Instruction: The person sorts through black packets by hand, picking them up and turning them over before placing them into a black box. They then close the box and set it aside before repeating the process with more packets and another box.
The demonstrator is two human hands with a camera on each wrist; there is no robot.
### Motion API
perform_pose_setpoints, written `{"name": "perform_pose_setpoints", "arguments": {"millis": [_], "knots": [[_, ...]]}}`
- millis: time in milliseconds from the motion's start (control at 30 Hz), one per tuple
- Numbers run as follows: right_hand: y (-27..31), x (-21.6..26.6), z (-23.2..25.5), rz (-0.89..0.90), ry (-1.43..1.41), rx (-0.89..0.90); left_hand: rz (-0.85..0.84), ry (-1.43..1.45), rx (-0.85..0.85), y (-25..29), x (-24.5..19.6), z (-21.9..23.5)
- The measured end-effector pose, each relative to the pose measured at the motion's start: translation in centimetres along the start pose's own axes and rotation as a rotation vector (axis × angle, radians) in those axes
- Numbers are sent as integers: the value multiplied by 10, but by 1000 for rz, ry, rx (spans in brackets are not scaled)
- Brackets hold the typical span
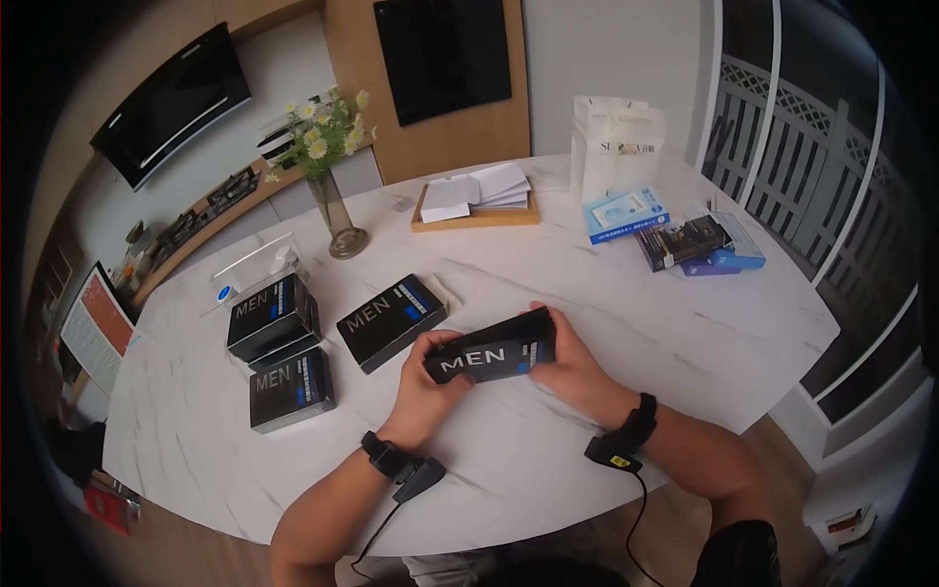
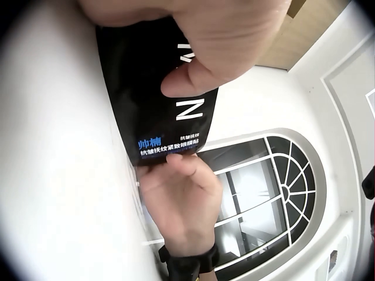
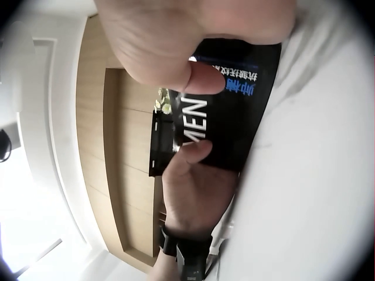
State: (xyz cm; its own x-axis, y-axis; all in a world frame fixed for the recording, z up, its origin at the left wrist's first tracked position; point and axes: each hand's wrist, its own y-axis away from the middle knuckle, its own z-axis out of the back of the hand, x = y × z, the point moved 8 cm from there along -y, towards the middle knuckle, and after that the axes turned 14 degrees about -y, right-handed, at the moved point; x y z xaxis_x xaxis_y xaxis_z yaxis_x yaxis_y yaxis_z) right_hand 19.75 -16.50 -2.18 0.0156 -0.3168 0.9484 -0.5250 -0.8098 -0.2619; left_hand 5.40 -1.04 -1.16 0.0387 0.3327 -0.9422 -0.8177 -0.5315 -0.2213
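Observation:
Both hands hold a glossy black packet (image 1: 489, 360) lettered MEN in white, with smaller blue and white print at one end. My left hand (image 1: 427, 393) grips its left end, thumb on the printed face. At the opposite end, my right hand (image 1: 575, 370) pinches it, thumb near the blue print. In the left wrist view the packet (image 2: 137, 88) looks smooth and slightly bowed, close over the white table. Just beyond the left hand lies a black MEN box (image 1: 386, 318), a pale flap showing at its right end.
More black MEN boxes (image 1: 291, 389) stand at the left, near a clear plastic holder (image 1: 256, 269). Farther back are a flower vase (image 1: 342, 230), a wooden tray (image 1: 479, 223) of white papers, a white paper bag (image 1: 611, 157) and several blue and dark boxes (image 1: 685, 242).

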Motion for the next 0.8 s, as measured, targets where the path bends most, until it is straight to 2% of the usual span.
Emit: {"name": "perform_pose_setpoints", "arguments": {"millis": [33, 67, 167, 200, 300, 367, 467, 567, 667, 733, 800], "knots": [[1, -1, -7, -53, -36, -1, 19, 51, -19, 2, 0, -2], [0, 0, -12, -19, -23, 13, 38, 101, -42, 4, 1, -2], [-3, -3, -7, -63, -17, -27, 77, -4, -97, 3, 6, 6], [-3, -2, -4, -32, -14, -28, 23, -15, -143, 4, 0, 7], [-5, 2, 4, 24, -39, -29, 23, 42, -167, 2, -2, 8], [-5, 3, 0, 2, -102, -23, 101, -6, -87, 2, 11, 5], [-4, 2, -3, 7, 9, -24, 120, -80, -42, 1, 16, 3], [-4, 10, -2, -138, 93, 21, 85, -17, -61, 2, 10, 3], [-2, 24, 2, 99, 142, 13, 14, 52, -147, 4, -4, 0], [-2, 29, 2, 145, 150, -6, 0, 73, -169, 3, 1, 1], [0, 34, -2, 150, 181, -11, 26, 8, -84, 2, 6, -2]]}}
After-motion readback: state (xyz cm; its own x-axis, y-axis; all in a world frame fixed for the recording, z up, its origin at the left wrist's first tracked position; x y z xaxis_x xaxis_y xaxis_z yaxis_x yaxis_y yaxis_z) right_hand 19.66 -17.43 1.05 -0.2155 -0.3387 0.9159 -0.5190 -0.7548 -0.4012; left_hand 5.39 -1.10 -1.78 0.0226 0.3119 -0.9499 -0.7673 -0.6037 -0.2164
